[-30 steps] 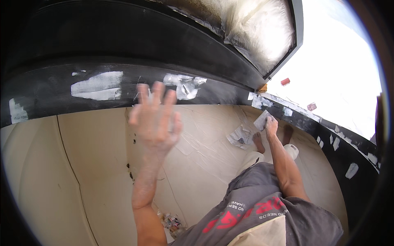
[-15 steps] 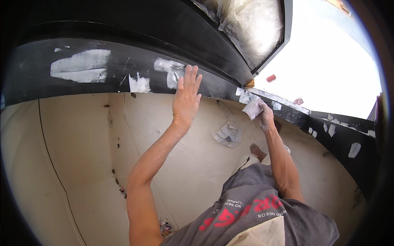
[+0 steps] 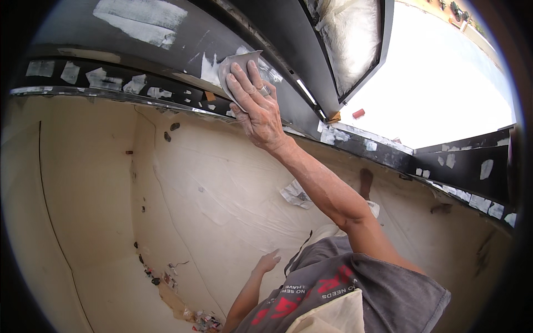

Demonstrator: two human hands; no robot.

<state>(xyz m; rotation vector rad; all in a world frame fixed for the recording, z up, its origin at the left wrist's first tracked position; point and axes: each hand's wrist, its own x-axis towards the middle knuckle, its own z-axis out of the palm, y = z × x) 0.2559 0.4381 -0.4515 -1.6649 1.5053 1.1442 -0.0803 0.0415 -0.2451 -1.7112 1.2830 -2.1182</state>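
Since half a second ago, I see my right hand (image 3: 256, 105) has swung up to the black panel (image 3: 166, 53), where it now presses a grey sanding sheet (image 3: 236, 69) flat under spread fingers, while my left hand (image 3: 269, 261) has dropped low, hanging loosely open and holding nothing. White filler patches (image 3: 139, 19) and tape scraps (image 3: 100, 77) dot the panel; crumpled paper (image 3: 297, 194) lies on the cream sheeting (image 3: 211, 183) below.

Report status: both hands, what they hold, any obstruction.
Right hand flat on grey sanding sheet, pressing it to the black panel. Left hand low, empty, near pale floor sheeting. Nothing blocking.
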